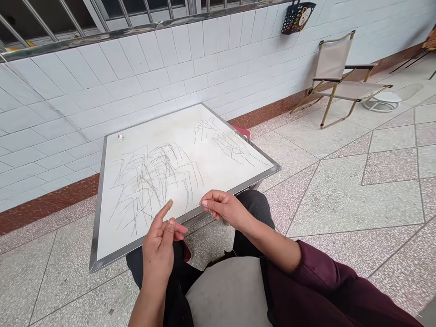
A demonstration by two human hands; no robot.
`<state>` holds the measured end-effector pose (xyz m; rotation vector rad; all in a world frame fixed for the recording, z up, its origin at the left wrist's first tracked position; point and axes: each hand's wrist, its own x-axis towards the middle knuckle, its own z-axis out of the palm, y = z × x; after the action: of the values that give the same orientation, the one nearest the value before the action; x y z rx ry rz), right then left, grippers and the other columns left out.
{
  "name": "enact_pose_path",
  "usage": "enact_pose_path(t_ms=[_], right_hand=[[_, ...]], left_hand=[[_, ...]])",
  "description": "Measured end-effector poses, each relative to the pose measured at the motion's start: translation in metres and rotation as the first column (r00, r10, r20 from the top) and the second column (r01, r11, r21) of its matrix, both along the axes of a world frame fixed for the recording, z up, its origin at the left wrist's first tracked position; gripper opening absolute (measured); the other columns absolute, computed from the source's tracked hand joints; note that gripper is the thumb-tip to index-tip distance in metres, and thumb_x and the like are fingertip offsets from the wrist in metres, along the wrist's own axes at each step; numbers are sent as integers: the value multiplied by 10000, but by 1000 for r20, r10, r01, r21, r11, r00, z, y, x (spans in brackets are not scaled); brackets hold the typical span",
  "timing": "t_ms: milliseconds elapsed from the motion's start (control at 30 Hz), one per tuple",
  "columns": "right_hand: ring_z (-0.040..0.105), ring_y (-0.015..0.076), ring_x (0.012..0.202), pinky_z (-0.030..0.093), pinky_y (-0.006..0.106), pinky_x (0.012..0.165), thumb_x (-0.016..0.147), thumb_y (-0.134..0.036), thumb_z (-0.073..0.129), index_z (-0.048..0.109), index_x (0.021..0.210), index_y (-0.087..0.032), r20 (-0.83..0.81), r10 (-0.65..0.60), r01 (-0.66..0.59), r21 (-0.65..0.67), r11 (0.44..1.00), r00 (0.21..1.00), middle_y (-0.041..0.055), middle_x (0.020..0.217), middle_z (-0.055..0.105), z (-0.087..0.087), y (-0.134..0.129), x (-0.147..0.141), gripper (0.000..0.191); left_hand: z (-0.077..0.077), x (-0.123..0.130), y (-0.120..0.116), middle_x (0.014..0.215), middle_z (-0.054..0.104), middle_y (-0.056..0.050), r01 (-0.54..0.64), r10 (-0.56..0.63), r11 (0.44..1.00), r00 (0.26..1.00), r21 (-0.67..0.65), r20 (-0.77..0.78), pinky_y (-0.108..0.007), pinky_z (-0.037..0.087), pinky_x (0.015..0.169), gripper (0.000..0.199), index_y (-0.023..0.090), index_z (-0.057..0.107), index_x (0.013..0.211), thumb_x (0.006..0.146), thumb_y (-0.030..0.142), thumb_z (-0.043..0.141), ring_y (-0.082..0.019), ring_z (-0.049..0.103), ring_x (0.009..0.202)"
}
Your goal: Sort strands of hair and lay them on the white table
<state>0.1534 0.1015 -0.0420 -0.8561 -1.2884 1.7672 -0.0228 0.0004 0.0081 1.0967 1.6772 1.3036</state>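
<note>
My left hand [159, 243] is at the table's near edge. Its index finger stretches forward with a tan covering on the tip, while the thumb presses against the curled fingers. To its right, my right hand [226, 208] pinches thumb and forefinger together over the same edge. Anything thin held in either hand is too fine to make out. Many thin dark strands [150, 175], bent and crossing one another, lie on the left of the white tabletop [207, 177]. Several looped strands [223, 141] are spread out at the far right.
A small red-and-white item [120, 137] lies in the table's far left corner. The tiled wall [143, 81] runs right behind the table. On the right stand a folding chair [340, 81] and a low white stool [382, 101]. A dark basket [297, 19] hangs on the wall.
</note>
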Motion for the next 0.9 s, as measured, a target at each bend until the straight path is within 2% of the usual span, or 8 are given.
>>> enact_pose_path(t_ms=[100, 167, 233, 333, 433, 533, 733, 900], right_hand=[[496, 62, 515, 395, 178, 460, 798, -425, 728, 696, 861, -184, -8, 0, 0, 10, 1000, 1000, -27, 695, 625, 1, 0, 3, 251], [511, 65, 522, 404, 177, 462, 808, -419, 721, 695, 873, -189, -15, 18, -18, 11, 1000, 1000, -23, 711, 640, 3, -2, 3, 241], [522, 67, 519, 413, 179, 463, 814, -416, 715, 690, 887, -192, -32, 33, -33, 2, 999, 999, -21, 716, 651, 5, -4, 1, 236], [535, 67, 510, 436, 187, 475, 813, -410, 716, 682, 900, -193, -69, 43, -44, -11, 999, 997, -26, 702, 652, 8, -6, -5, 236], [557, 72, 517, 460, 190, 496, 810, -404, 719, 677, 906, -193, -86, 40, -41, -9, 999, 995, -35, 675, 643, 7, -4, -9, 236], [567, 68, 524, 470, 188, 505, 814, -391, 715, 670, 906, -192, -90, 16, -17, -6, 1000, 996, -29, 717, 659, 6, -1, -11, 224], [544, 79, 520, 468, 200, 515, 825, -399, 698, 661, 908, -201, -46, -38, 39, 24, 999, 998, -47, 631, 616, 5, 4, -11, 218], [523, 76, 514, 439, 208, 526, 821, -387, 700, 651, 862, -193, -59, -65, 67, 38, 997, 996, -51, 628, 605, 5, 4, -10, 204]], left_hand=[[-3, -13, 2, 842, 720, -31, -101, 100, 992, 995, 73, 8, -314, 481, 798, 500, 231, 574, 1344, 904, 469, 568, -173, 608, 782], [-9, -18, 6, 941, 723, -49, -113, 107, 990, 992, 86, 71, -327, 482, 832, 470, 222, 594, 1317, 895, 428, 583, -183, 620, 859], [-18, -18, 10, 1017, 720, -68, -62, 51, 997, 980, 52, 194, -332, 488, 826, 477, 201, 599, 1302, 856, 368, 626, -192, 628, 902], [-29, -7, 16, 1058, 718, -87, 98, -77, 994, 936, -43, 343, -338, 488, 841, 527, 177, 594, 1298, 795, 294, 696, -197, 639, 939], [-32, 9, 19, 1055, 715, -88, 233, -172, 969, 872, -78, 458, -332, 483, 844, 556, 186, 573, 1326, 801, 303, 715, -193, 650, 939], [-28, 21, 19, 983, 723, -72, 289, -196, 952, 827, -100, 526, -312, 483, 802, 591, 203, 557, 1345, 798, 330, 738, -181, 661, 877], [-28, 31, 13, 827, 722, -40, 307, -183, 940, 819, -146, 543, -296, 463, 772, 735, 207, 492, 1422, 759, 340, 779, -172, 653, 796], [-34, 35, 9, 767, 681, -12, 308, -187, 941, 818, -141, 543, -282, 449, 733, 714, 219, 503, 1418, 764, 314, 772, -159, 631, 764]])
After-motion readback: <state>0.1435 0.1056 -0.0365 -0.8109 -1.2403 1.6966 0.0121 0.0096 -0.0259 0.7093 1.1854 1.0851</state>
